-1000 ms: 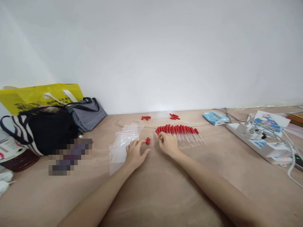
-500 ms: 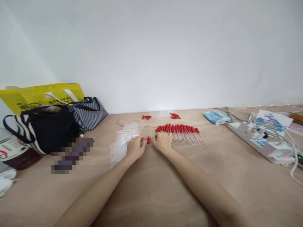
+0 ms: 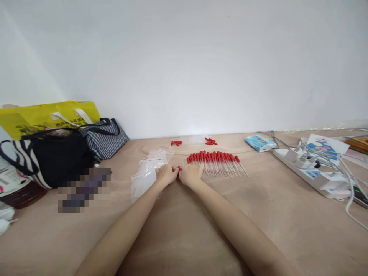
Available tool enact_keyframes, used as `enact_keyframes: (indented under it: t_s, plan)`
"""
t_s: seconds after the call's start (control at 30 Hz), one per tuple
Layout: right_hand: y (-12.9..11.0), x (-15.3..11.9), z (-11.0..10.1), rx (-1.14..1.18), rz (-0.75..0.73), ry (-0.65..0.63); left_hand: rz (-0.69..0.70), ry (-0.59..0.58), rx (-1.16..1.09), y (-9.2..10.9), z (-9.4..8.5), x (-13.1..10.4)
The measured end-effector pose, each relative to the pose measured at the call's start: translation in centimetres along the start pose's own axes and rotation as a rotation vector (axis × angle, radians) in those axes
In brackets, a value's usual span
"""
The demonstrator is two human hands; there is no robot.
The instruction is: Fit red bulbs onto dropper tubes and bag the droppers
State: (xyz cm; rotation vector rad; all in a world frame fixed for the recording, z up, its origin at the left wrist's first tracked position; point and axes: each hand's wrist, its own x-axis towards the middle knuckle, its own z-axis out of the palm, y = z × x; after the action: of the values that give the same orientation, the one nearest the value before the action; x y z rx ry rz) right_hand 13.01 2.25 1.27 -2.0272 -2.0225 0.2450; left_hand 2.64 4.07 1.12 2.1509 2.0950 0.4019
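Note:
My left hand (image 3: 167,174) is closed at the fingertips, beside the right edge of a fanned stack of clear zip bags (image 3: 143,177). It pinches at a small red rubber bulb (image 3: 179,168) lying between my hands. My right hand (image 3: 191,174) is curled into a closed shape and nearly meets the left; what its fingers hold is hidden. Just beyond it lie a few thin clear tubes (image 3: 184,163). To the right, a row of droppers (image 3: 218,157) with red bulbs and clear stems lies side by side, its left end partly behind my right hand.
Loose red bulbs lie in two small heaps, one left (image 3: 176,143) and one right (image 3: 211,141), near clear tubes (image 3: 196,140) by the wall. Bags (image 3: 63,157) stand at left. A blue tissue pack (image 3: 260,143) and a power strip (image 3: 312,170) with cables are at right.
My right hand has moved left, closing the gap to my left hand at the red bulbs. The whole view has shifted slightly.

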Motion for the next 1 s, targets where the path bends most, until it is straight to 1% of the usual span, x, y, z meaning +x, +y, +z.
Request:
enact_keyframes:
  t_s: [0.1, 0.17, 0.23, 0.3, 0.33, 0.4, 0.43, 0.5, 0.57, 0.67, 0.73, 0.87, 1.0]
  plan:
    - [0.2, -0.2, -0.4, 0.016, -0.019, 0.000, 0.011, 0.047, -0.019, -0.3, 0.0, -0.2]
    - [1.0, -0.5, -0.9, 0.030, -0.049, 0.018, 0.051, 0.100, -0.042, -0.5, -0.1, -0.7]
    - [2.5, -0.8, -1.5, 0.047, -0.089, 0.040, 0.153, 0.169, -0.102, -0.8, 0.0, -1.4]
    - [4.7, -1.3, -1.8, 0.077, -0.146, 0.059, 0.292, 0.227, -0.172, -1.0, 0.1, -2.4]
    - [5.9, -1.5, -1.9, 0.102, -0.198, 0.069, 0.353, 0.240, -0.193, -0.9, 0.1, -2.9]
    - [8.5, -2.1, -1.7, 0.205, -0.406, 0.131, 0.444, 0.215, -0.194, -0.7, 0.2, -4.1]
    - [9.6, -2.4, -1.5, 0.225, -0.477, 0.177, 0.478, 0.193, -0.188, -0.5, 0.3, -4.6]
    - [11.5, -3.2, -1.0, 0.204, -0.581, 0.249, 0.524, 0.153, -0.191, 0.0, 0.4, -5.5]
    - [12.6, -4.1, -0.7, 0.171, -0.655, 0.270, 0.546, 0.138, -0.215, 0.5, 0.7, -6.1]
    - [12.8, -5.3, -0.5, 0.206, -0.704, 0.264, 0.574, 0.130, -0.250, 0.8, 1.2, -6.4]
    - [12.5, -5.7, -0.5, 0.260, -0.687, 0.274, 0.603, 0.131, -0.261, 0.7, 1.4, -6.4]
    - [12.0, -5.8, -0.2, 0.329, -0.652, 0.289, 0.618, 0.134, -0.272, 0.5, 1.5, -6.3]
    - [12.1, -5.6, 0.1, 0.328, -0.651, 0.292, 0.606, 0.134, -0.291, 0.5, 1.4, -6.3]
